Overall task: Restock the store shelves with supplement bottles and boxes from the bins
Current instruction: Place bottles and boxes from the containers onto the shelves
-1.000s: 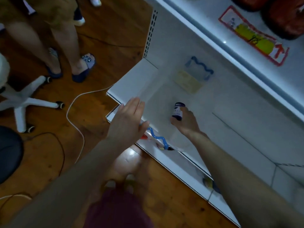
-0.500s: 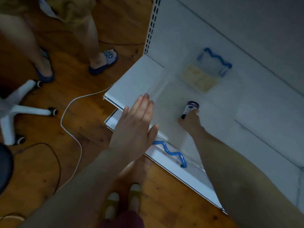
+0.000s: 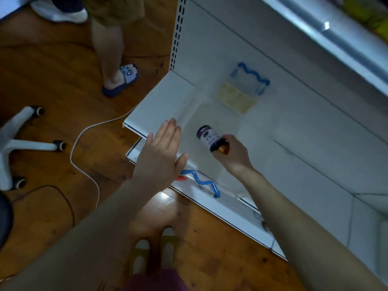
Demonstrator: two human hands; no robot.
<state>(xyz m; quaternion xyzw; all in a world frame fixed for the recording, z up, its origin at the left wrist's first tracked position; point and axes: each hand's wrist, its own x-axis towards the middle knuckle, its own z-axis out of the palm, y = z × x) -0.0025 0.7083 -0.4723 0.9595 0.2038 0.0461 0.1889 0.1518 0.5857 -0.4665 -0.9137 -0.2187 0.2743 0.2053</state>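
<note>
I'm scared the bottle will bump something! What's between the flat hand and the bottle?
Nothing, in the head view: only bare white shelf shows between the open left hand and the bottle that the right hand holds.

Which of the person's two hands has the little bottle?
The right hand, its fingers curled round the purple-labelled bottle above the white shelf. The left hand hovers flat, fingers straight, and holds nothing.

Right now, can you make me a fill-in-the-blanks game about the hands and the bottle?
The right hand grips exactly ___ bottle.
The left hand holds ___.
The wavy handle near the left hand is ___.
Missing words: one, nothing, blue.
</note>
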